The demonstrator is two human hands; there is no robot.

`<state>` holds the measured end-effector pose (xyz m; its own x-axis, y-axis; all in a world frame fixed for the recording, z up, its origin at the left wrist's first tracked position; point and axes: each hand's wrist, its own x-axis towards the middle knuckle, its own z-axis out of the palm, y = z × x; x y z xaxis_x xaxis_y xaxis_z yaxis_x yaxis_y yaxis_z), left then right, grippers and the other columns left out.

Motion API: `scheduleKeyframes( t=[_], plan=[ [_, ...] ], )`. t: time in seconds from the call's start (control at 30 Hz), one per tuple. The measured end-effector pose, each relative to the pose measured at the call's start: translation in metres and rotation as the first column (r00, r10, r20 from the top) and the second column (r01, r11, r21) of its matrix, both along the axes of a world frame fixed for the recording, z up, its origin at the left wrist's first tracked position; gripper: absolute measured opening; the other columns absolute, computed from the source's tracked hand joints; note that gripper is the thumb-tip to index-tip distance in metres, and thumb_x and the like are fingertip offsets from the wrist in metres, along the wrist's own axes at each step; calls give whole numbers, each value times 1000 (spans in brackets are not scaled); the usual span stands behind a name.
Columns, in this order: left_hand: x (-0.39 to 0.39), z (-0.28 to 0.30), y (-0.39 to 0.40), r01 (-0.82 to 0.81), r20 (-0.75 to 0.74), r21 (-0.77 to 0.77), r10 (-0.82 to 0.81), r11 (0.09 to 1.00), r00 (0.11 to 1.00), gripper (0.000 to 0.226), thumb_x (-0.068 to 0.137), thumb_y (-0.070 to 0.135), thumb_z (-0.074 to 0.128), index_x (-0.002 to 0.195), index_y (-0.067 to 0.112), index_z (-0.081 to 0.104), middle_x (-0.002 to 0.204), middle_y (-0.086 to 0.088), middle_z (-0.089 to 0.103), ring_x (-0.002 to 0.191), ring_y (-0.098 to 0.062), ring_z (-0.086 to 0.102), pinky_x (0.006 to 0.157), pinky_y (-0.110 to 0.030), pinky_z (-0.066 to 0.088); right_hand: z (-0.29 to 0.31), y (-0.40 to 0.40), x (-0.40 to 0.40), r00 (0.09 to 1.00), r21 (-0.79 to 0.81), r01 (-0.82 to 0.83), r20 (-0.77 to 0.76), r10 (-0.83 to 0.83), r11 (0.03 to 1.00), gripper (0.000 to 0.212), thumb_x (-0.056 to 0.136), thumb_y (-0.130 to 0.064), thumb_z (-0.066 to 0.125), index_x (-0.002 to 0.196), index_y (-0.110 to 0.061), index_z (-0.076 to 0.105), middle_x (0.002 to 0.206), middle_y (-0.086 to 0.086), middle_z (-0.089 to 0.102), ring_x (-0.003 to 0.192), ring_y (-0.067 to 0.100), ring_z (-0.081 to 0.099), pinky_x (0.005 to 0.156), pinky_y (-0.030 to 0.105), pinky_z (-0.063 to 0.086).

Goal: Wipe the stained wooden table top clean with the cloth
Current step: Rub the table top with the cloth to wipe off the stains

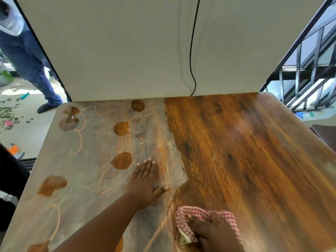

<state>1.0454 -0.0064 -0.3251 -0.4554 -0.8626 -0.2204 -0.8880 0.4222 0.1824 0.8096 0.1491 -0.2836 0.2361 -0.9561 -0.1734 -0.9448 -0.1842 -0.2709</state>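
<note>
The wooden table top (245, 160) fills the view. Its right part is bright, glossy brown. Its left part (87, 170) is dull and grey with several brown blots (121, 160) and thin curling streaks. My left hand (145, 182) lies flat and palm down on the grey part, fingers spread, right at the border between the two areas. My right hand (214, 231) presses a red-and-white checked cloth (183, 220) onto the table near the front edge, fingers bunched on top of it.
A white panel (127, 48) stands along the table's far edge, with a black cable (192, 51) hanging down it. A person's legs in blue trousers (31, 66) stand on the floor at the far left. A metal stair railing (309, 70) is at the right.
</note>
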Motion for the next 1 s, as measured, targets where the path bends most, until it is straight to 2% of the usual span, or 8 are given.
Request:
scheduleKeyframes(
  t=[0.13, 0.27, 0.37, 0.43, 0.57, 0.67, 0.87, 1.0],
  plan=[
    [2, 2, -4, 6, 1, -10, -6, 1000, 1000, 109, 73, 86, -8, 150, 10, -20, 158, -10, -25, 135, -19, -39, 105, -32, -35, 7, -26, -23, 986, -30, 166, 8, -165, 986, 41, 88, -50, 32, 127, -56, 46, 119, -11, 62, 104, 14, 49, 90, 26, 39],
    [2, -1, -3, -13, 1, 2, 13, 1000, 1000, 112, 69, 87, -13, 150, 10, -19, 158, -10, -25, 138, -18, -35, 107, -33, -32, 8, -56, 23, 980, -23, 196, -34, -197, 980, 38, 94, -33, 41, 129, -42, 51, 129, -24, 54, 111, 12, 48, 98, 31, 36],
    [-1, 0, -4, 11, -4, 4, -11, 1000, 1000, 113, 69, 87, -14, 150, 9, -19, 159, -11, -24, 139, -19, -34, 107, -33, -32, 3, 0, 34, 998, -27, -70, 2, 70, 997, 40, 64, -58, 65, 104, -56, 63, 98, -33, 64, 88, 3, 60, 76, 25, 52],
    [-1, 0, -7, 4, -16, -2, -4, 1000, 1000, 111, 71, 86, -11, 150, 9, -18, 159, -11, -22, 139, -18, -33, 107, -33, -31, 13, 36, 17, 987, 58, -118, -106, 124, 991, 38, 44, -77, 55, 81, -69, 59, 81, -42, 58, 77, -16, 57, 64, 7, 47],
    [-3, 0, -11, 19, -2, -6, -19, 1000, 1000, 109, 75, 85, -7, 151, 8, -17, 160, -12, -20, 143, -20, -28, 110, -33, -29, 31, 57, -34, 999, 293, -36, 8, 35, 955, 26, 71, -76, 48, 94, -68, 58, 90, -35, 62, 85, -12, 54, 74, 9, 44],
    [-7, 2, -11, 26, -2, -7, -26, 1000, 1000, 110, 74, 84, -6, 152, 7, -14, 161, -13, -18, 146, -22, -23, 110, -34, -28, 26, 52, -20, 998, 194, -7, 59, -5, 981, 27, 76, -62, 57, 100, -54, 66, 87, -26, 62, 84, 11, 59, 69, 24, 46],
    [-25, 5, -7, 74, -27, 16, -74, 997, 997, 112, 74, 85, -4, 152, 5, -13, 161, -15, -17, 146, -24, -22, 116, -39, -20, 11, 78, 8, 950, 150, -309, 95, 297, 939, 19, 81, -57, 56, 93, -50, 69, 104, -40, 60, 73, 5, 57, 61, 18, 48],
    [-23, 6, -4, 70, -21, 2, -70, 998, 997, 109, 76, 83, -1, 151, 5, -14, 160, -14, -18, 146, -23, -23, 116, -39, -21, 14, 70, -14, 966, 144, -252, 104, 238, 957, 20, 80, -53, 61, 95, -46, 71, 101, -36, 64, 82, 5, 57, 64, 19, 43]
  ],
)
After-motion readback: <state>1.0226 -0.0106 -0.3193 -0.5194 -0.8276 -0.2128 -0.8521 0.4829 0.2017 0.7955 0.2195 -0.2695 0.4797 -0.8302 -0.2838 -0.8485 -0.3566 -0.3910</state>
